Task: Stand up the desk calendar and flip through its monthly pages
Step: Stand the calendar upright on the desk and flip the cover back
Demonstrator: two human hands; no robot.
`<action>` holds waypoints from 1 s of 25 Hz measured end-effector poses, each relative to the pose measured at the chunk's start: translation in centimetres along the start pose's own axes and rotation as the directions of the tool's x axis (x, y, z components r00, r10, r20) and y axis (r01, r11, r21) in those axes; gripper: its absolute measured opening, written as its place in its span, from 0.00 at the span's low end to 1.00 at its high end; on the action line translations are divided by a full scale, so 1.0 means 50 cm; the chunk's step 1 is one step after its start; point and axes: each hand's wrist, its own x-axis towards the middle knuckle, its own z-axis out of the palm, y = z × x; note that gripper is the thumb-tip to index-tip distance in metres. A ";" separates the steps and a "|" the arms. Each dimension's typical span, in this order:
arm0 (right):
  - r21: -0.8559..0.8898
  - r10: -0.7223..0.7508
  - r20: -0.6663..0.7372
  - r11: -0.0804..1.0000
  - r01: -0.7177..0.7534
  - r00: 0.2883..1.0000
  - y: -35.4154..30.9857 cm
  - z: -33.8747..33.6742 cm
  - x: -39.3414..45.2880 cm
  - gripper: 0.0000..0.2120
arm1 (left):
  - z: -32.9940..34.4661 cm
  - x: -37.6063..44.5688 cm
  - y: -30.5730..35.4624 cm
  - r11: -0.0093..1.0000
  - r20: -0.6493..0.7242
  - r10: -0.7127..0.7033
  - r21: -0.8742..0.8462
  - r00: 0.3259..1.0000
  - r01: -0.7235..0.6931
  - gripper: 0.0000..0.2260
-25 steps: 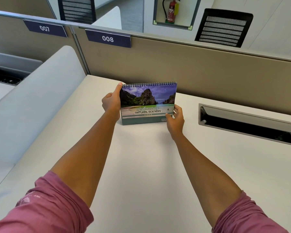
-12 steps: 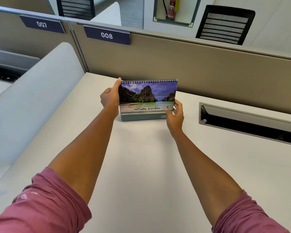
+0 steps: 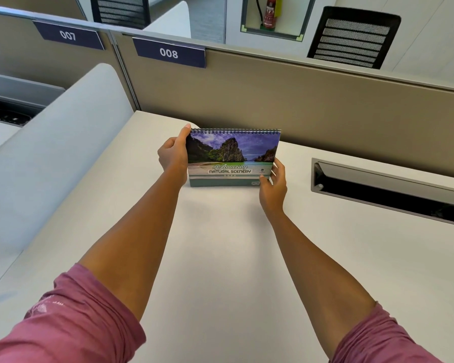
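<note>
A spiral-bound desk calendar (image 3: 232, 155) stands upright on the white desk (image 3: 220, 258), its cover showing a cliff-and-sea photo with the words "Natural Scenery". My left hand (image 3: 172, 154) grips its left edge, thumb up at the top corner by the wire binding. My right hand (image 3: 274, 180) pinches the lower right corner of the cover, thumb on the front. The calendar's back and its stand are hidden.
A tan partition (image 3: 299, 95) with a "008" sign (image 3: 169, 52) rises right behind the calendar. A recessed cable slot (image 3: 388, 191) lies open in the desk to the right. A curved grey divider (image 3: 53, 142) borders the left side.
The calendar and both hands have stayed almost in place. My right thumb has slid slightly along the lower right corner of the cover.
</note>
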 end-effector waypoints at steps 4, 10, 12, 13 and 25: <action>-0.098 0.092 -0.039 0.991 -0.095 0.995 0.010 0.016 -0.010 0.27 | -0.007 0.000 0.008 1.000 0.048 -0.019 -0.005 0.999 0.020 0.16; -0.184 0.148 -0.085 0.970 -0.162 0.985 0.018 0.042 -0.043 0.28 | -0.016 -0.009 0.010 1.000 0.068 -0.026 -0.012 0.997 0.027 0.19; -0.206 0.155 -0.101 0.963 -0.173 0.983 0.014 0.045 -0.049 0.28 | -0.017 -0.013 0.007 0.999 0.062 -0.024 -0.031 0.998 0.026 0.19; -0.213 0.167 -0.103 0.959 -0.185 0.981 0.010 0.045 -0.051 0.29 | -0.018 -0.016 0.006 0.999 0.062 -0.023 -0.041 0.998 0.025 0.18; -0.200 0.151 -0.224 0.960 -0.197 0.963 -0.025 0.030 -0.081 0.22 | -0.015 -0.042 -0.002 0.996 0.028 -0.032 -0.081 0.999 0.034 0.17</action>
